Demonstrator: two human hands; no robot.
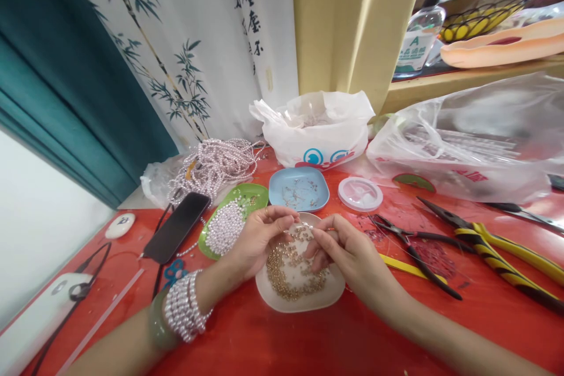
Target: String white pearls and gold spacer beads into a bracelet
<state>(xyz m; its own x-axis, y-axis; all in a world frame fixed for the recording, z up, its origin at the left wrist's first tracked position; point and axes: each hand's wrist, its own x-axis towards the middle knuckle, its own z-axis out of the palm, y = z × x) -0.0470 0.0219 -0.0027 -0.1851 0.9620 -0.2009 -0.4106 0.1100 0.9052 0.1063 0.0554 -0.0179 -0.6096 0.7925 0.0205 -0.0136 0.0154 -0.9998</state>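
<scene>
My left hand (265, 236) and my right hand (341, 245) face each other above a cream plate (282, 304). Small gold beads (282, 282) lie scattered over that plate. Thumb and forefinger of each hand are pinched together, and what they hold is too small to make out. Several strands of pearly beads (183, 308) and a green bangle (159, 320) circle my left wrist. Beside my left hand, a green dish (253, 192) carries a heap of pale pearl beads (224, 229). Behind both hands sits a blue dish (304, 179) with small metal pieces.
On the red table (247, 343) lie a phone (177, 228), bundled bead strings (220, 164) and a round clear lid (360, 194). Pliers with black handles (416, 247) and yellow-black pliers (497, 252) are at right. Plastic bags (315, 129) stand behind. A power bank (48, 317) is at left.
</scene>
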